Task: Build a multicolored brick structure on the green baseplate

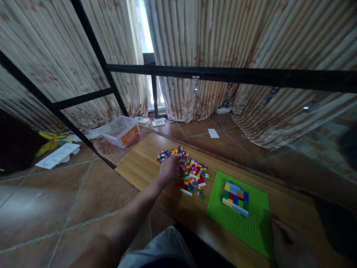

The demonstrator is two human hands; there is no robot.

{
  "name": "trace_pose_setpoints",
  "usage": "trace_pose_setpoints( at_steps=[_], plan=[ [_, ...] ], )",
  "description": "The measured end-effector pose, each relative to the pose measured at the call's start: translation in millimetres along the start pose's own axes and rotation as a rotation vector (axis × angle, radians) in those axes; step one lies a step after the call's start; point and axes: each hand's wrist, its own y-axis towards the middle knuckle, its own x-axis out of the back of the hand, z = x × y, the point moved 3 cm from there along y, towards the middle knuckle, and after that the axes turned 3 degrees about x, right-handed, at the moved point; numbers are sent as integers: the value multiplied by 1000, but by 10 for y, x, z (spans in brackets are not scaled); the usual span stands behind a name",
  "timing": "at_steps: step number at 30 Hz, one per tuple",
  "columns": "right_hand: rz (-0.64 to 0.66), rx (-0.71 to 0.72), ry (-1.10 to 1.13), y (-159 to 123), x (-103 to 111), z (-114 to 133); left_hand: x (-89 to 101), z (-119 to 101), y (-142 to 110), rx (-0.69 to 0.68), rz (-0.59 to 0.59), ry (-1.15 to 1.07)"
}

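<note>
On one wood-grained table (139, 156), one studded green baseplate (217, 208) bears one rectangular brick build (235, 198); toward the baseplate's ten o'clock, the left hand (169, 167) is at uncountable loose bricks (196, 172), toward four o'clock, the blurred right hand (291, 242); I cannot tell either grip

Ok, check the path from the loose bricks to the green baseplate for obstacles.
Nothing visible is in the way: a narrow strip of wooden table separates the loose bricks from the green baseplate. The right hand is at the baseplate's opposite edge.
</note>
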Motion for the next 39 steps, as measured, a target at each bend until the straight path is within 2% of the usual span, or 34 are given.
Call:
trace_pose_setpoints(
  at_steps=[3,7,14,17,19,21,24,27,32,36,39],
  plan=[
    [15,-22,-55,26,-24,45,-46,-24,63,-22,30,35],
    [32,18,-47,47,-18,96,-77,-53,125,-27,54,80],
    [-77,107,-33,32,-35,170,41,-124,49,-84,33,69],
    [-109,131,-15,27,-32,234,-5,-262,-114,-103,51,-267],
    [-122,141,-5,26,-25,273,-128,-390,-255,-84,166,-587],
    [-133,142,9,26,-19,299,-298,-544,-401,-46,330,-837],
    [-147,142,34,26,-13,322,-537,-766,-553,25,470,-1026],
    [-154,125,51,28,-12,331,-698,-947,-577,-3,464,-1016],
    [-154,114,86,31,-2,355,-885,-1134,-516,-107,371,-858],
    [-149,115,81,32,13,378,-944,-1213,-536,-235,253,-676],
    [-154,108,82,34,19,384,-942,-1250,-566,-306,219,-544]
  ],
)
